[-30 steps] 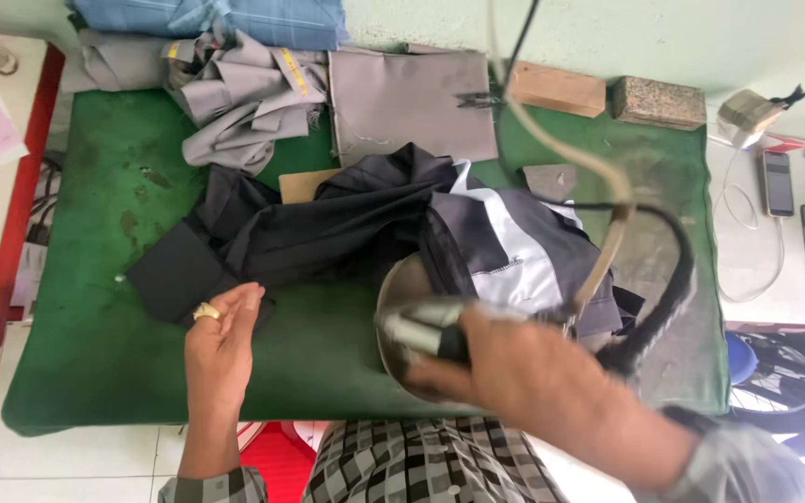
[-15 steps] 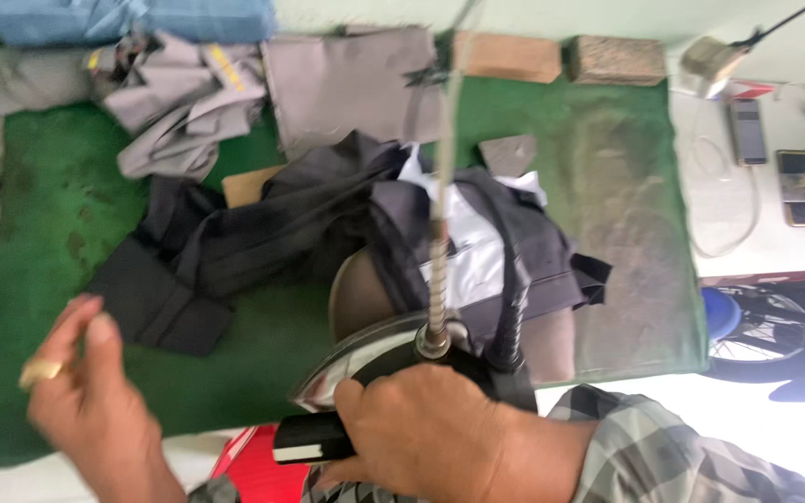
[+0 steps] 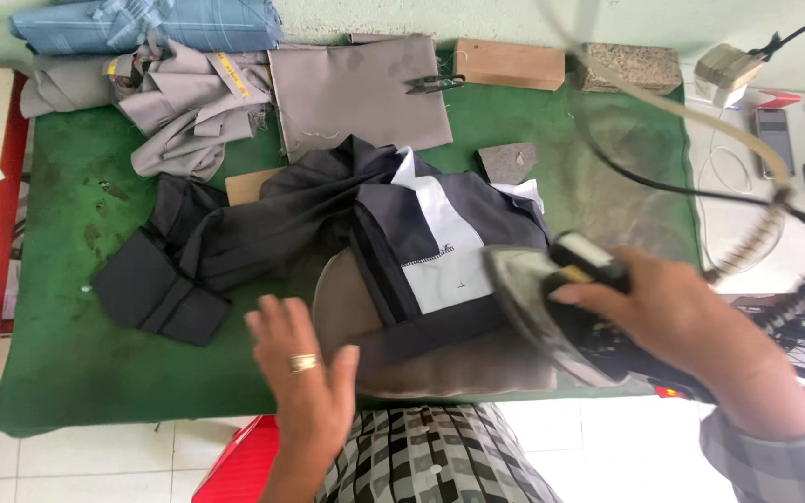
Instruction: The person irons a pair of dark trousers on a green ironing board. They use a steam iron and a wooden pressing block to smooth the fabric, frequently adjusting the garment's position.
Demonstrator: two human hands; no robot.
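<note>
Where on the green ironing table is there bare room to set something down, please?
The green table is bare along its left and front-left, beside the dark garment, and at the right beyond the small grey block. The back edge is crowded with grey fabric, and the middle is covered.

A single head-worn camera looks steeply down from close above the green counter (image 3: 67, 373), its far edge at the top and the person's own checked shirt (image 3: 421, 456) at the bottom.
</note>
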